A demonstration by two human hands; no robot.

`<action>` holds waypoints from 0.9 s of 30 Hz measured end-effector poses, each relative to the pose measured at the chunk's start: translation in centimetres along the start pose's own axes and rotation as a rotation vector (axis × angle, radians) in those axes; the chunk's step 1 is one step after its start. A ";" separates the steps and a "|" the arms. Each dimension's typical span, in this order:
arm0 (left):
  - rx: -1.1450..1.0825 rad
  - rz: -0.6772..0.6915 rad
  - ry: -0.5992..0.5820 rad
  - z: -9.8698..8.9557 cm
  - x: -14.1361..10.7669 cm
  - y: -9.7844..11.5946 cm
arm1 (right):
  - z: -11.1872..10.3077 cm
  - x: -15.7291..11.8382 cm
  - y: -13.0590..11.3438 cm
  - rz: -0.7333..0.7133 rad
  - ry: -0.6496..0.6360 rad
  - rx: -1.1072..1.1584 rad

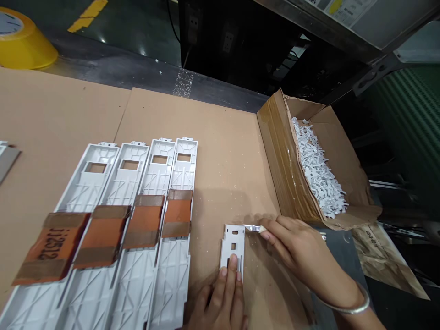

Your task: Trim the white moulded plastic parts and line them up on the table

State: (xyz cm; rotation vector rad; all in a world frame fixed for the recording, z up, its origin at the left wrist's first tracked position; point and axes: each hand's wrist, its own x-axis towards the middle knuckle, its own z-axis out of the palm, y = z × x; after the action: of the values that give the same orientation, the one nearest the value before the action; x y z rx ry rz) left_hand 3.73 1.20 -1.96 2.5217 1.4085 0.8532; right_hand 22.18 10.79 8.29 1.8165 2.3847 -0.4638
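Observation:
A small white plastic plate (pixel 233 238) with slots and square holes lies on the cardboard-covered bench. My left hand (pixel 223 298) holds the plate's near end down, its fingers stretched along the top; that end is hidden beneath them. Between the closed fingers of my right hand (pixel 295 243) is a small knife (pixel 253 228). Its blade points left, with the tip at the plate's upper right corner. Most of the knife's handle is covered by my fingers.
Left of my hands, several long white plastic panels (pixel 172 275) lie side by side under orange-brown weights (pixel 142 222). A cardboard box (pixel 285 169) at right holds many small white plastic scraps (pixel 319 169). Yellow tape (pixel 30 48) sits at the far left edge.

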 end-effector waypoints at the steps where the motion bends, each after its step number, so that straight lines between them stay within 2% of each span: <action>1: -0.008 -0.014 -0.006 0.0 0.0 0.1 | 0.5 -0.4 -0.1 0.038 0.003 0.070; 6: -0.034 -0.054 -0.030 -0.4 0.2 0.2 | 2.6 -1.7 -1.2 0.206 0.000 0.409; 10: -0.043 -0.066 -0.039 -0.6 0.3 0.2 | 4.0 -2.3 -2.3 0.169 0.054 0.578; 13: -0.038 -0.060 -0.034 -0.5 0.3 0.2 | 4.7 -2.5 -3.1 0.048 0.114 0.517; 16: -0.044 -0.042 -0.019 -0.4 0.3 0.1 | 5.0 -2.4 -3.7 -0.015 0.120 0.431; 21: -0.032 -0.040 -0.025 -0.5 0.3 0.0 | 5.2 -2.4 -4.0 -0.033 0.082 0.460; 27: -0.025 -0.046 -0.038 -0.6 0.4 0.0 | 5.6 -2.9 -3.6 -0.014 0.239 0.491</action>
State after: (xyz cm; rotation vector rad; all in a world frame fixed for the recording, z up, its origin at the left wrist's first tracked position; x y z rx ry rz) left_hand 3.57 1.43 -1.26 2.4637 1.4288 0.8059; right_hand 19.01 5.52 4.38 2.1528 2.6114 -0.9557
